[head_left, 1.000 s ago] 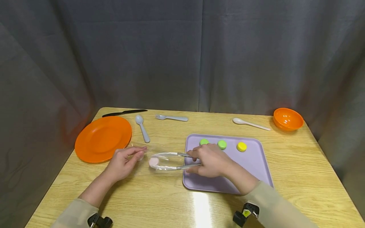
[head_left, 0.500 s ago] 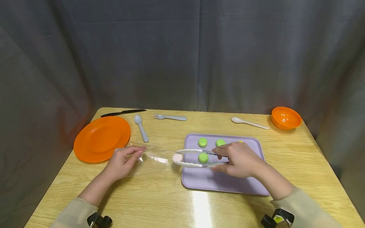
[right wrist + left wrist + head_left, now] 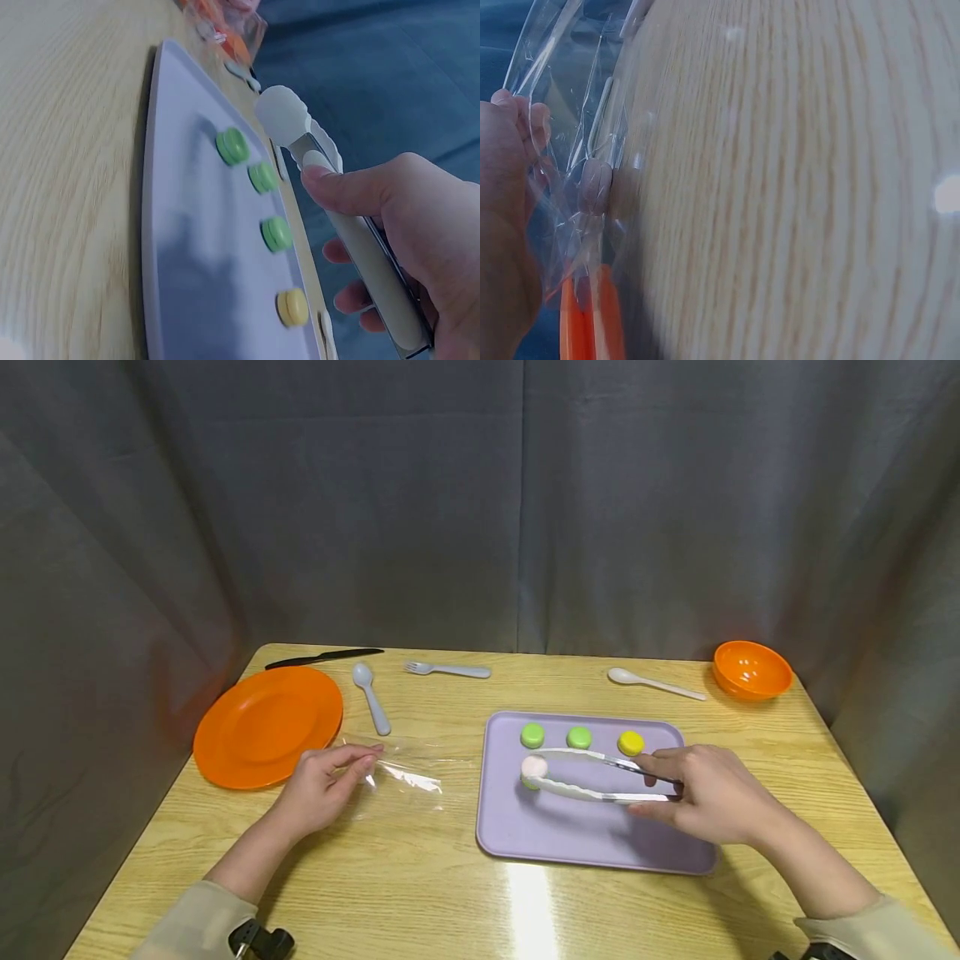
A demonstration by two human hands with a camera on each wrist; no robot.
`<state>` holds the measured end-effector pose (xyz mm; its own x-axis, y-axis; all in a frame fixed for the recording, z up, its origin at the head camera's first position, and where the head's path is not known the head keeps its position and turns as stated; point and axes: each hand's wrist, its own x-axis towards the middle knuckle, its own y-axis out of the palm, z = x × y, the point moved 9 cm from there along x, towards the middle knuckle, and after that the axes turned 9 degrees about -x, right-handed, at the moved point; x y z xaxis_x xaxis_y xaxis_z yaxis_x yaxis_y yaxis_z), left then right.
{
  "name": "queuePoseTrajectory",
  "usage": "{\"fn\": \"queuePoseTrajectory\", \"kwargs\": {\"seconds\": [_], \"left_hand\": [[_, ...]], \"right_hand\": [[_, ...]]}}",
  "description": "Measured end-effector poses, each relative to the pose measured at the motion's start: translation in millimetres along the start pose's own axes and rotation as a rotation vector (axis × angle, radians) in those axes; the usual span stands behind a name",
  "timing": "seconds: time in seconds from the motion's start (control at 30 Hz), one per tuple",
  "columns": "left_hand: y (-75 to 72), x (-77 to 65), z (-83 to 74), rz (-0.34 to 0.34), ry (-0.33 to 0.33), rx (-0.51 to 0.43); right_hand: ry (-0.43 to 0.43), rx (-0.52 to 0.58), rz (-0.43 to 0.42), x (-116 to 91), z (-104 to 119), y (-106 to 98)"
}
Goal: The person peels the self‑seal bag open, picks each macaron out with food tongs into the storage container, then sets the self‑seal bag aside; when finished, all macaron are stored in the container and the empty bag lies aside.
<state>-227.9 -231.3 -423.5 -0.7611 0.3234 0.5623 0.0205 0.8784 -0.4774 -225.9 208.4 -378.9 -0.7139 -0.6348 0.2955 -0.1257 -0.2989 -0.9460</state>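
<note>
My left hand (image 3: 326,785) pinches the edge of a clear plastic bag (image 3: 412,778), which spreads to the right over the table. My right hand (image 3: 697,793) grips a pair of tongs (image 3: 581,793) with white scalloped tips, thumb on one arm and fingers on the other. Between the tips sits a pale pink round piece that looks like a macaron (image 3: 534,767), above the lilac tray (image 3: 592,847). It partly hides a green macaron (image 3: 528,783) in the head view. Two more green macarons (image 3: 532,735) and a yellow macaron (image 3: 631,743) lie along the tray's far side.
An orange plate (image 3: 267,727) lies at the left, with a black knife (image 3: 324,657) behind it. A grey spoon (image 3: 371,697) and grey fork (image 3: 447,670) are near it. Toward the back right are a pale spoon (image 3: 656,684) and an orange bowl (image 3: 752,671).
My right hand has drawn the tongs, with the pale pink piece between their tips, rightward out of the clear bag and over the tray. My left hand stays at the bag's edge.
</note>
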Motion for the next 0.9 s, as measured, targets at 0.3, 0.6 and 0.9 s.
{"fn": "queuePoseTrajectory", "kwargs": {"seconds": [0.3, 0.6, 0.9], "left_hand": [[-0.5, 0.0, 1.1, 0.004, -0.030, -0.004], [-0.8, 0.4, 0.5, 0.003, -0.025, -0.007], [-1.3, 1.2, 0.9, 0.012, -0.051, -0.011]], "right_hand": [[0.093, -0.030, 0.012, -28.9, -28.2, -2.5], [0.181, -0.047, 0.066, -53.6, -49.3, 10.3], [0.232, -0.021, 0.086, -63.8, -59.2, 22.3]]}}
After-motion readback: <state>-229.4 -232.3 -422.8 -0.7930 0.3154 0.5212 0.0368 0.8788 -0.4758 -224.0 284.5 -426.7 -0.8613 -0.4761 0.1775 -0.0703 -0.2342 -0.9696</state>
